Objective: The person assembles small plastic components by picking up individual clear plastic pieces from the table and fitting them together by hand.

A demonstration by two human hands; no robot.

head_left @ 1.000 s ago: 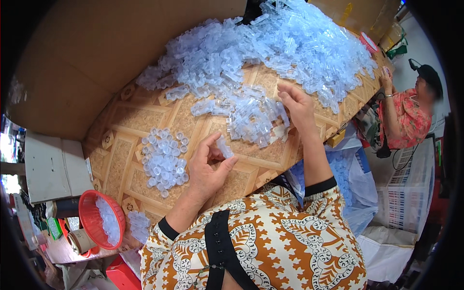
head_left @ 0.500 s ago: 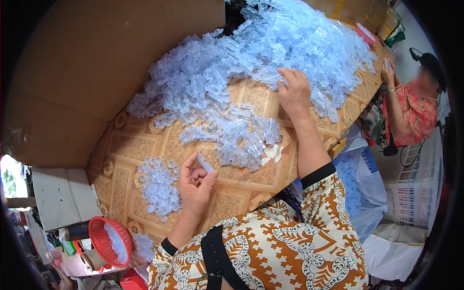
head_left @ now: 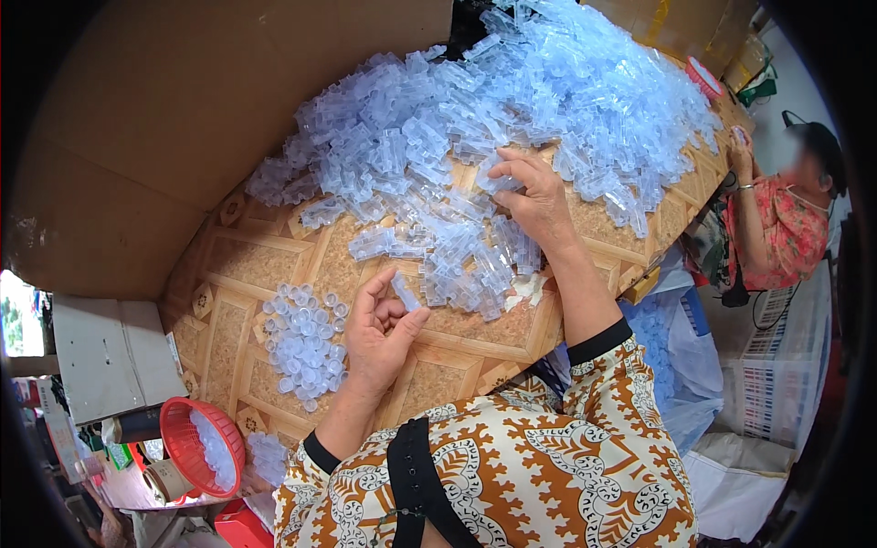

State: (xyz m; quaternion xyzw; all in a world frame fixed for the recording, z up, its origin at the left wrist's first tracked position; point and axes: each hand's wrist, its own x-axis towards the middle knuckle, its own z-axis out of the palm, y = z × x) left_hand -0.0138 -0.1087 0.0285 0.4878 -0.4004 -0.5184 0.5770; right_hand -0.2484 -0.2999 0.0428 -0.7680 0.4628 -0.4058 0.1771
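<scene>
My left hand (head_left: 376, 340) is just right of a small heap of clear round plastic caps (head_left: 306, 352). Between its thumb and fingers it pinches a clear plastic tube-like piece (head_left: 406, 293). Farther out, my right hand (head_left: 537, 199) curls its fingers over clear plastic pieces (head_left: 498, 177); how many is hidden. It is above the gap between the big pile of clear plastic pieces (head_left: 393, 128) and a smaller cluster of the same pieces (head_left: 466, 265) on the table (head_left: 475, 342).
A tall cardboard wall (head_left: 210, 110) borders the table's left side. At lower left stands a red plastic basket (head_left: 174, 447) with clear pieces. Bags (head_left: 694, 365) of clear parts hang at the right edge. Another person (head_left: 776, 224) sits at far right; a red basket (head_left: 705, 80) lies beyond.
My right hand has drawn back from the big pile toward the smaller cluster, bringing clear pieces along. My left hand keeps its piece and has shifted slightly. The whole view has moved a little.
</scene>
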